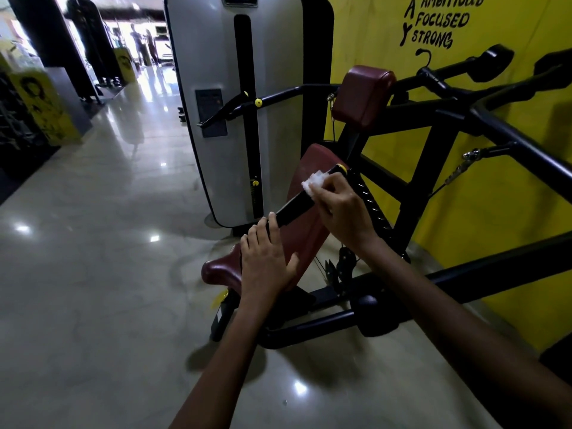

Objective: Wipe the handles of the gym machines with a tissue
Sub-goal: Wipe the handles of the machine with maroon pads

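**Q:** Which step is in hand?

**A:** Judged from the frame, wiping of 1 handle is under way. The machine [439, 131] is a black frame with maroon pads, set against a yellow wall [387, 32]. Its handle [298, 205], a black bar with a yellow end cap, runs diagonally above the maroon seat [223, 269].

**Q:** State of the 2 hands?

**A:** The left hand [266, 258] grips the near end of the handle, fingers curled over the bar. The right hand [343, 212] pinches the tissue [312, 182] and presses it onto the bar near the yellow cap.

**Q:** What does the next move call for?

**A:** Probably a stroke along the bar with steady pressure. The left hand covers the near end, so that hand must shift before that section can be wiped. The 2 upper grips at far right appear untouched; whether they are clean cannot be told.

**Q:** Surface and room?

**A:** The floor [93, 243] is polished pale stone, reflecting ceiling lights. A grey weight-stack shroud [216, 57] stands just behind the seat. Dark equipment lines the left side. 2 people stand far down the aisle, too small to describe.
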Demonstrator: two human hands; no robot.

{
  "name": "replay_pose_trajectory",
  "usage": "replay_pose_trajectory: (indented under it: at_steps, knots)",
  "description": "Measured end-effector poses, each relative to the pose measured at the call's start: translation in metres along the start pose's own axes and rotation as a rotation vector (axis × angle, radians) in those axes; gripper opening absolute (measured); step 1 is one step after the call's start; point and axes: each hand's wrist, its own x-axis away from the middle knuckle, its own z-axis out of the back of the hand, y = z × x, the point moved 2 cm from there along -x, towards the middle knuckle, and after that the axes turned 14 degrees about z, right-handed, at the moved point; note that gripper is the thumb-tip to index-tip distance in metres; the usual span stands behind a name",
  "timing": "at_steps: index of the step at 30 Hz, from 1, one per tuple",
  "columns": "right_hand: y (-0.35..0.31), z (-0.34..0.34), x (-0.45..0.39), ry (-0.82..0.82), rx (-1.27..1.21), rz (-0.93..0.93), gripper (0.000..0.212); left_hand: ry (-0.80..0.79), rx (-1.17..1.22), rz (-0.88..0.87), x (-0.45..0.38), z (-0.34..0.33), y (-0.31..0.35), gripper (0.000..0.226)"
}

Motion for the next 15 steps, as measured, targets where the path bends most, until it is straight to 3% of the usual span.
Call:
replay_pose_trajectory:
  at_steps: [3, 8, 13, 15]
  knots:
    - [0.005, -0.001, -0.010, 0.080, 0.034, -0.092, 0.019, -0.007, 0.007, 0.001, 0.000, -0.001, 0.000, 0.086]
    - [-0.009, -0.004, 0.004, -0.127, 0.012, 0.103, 0.024, 0.018, 0.002, -0.008, -0.001, -0.003, -0.001, 0.088]
    - [0.019, 0.008, -0.009, 0.068, 0.060, -0.116, 0.016, 0.042, 0.003, -0.013, -0.001, -0.004, -0.002, 0.087]
    - [0.013, 0.004, -0.010, 0.073, 0.075, -0.104, 0.017, 0.062, -0.001, -0.018, -0.001, -0.004, -0.002, 0.087]
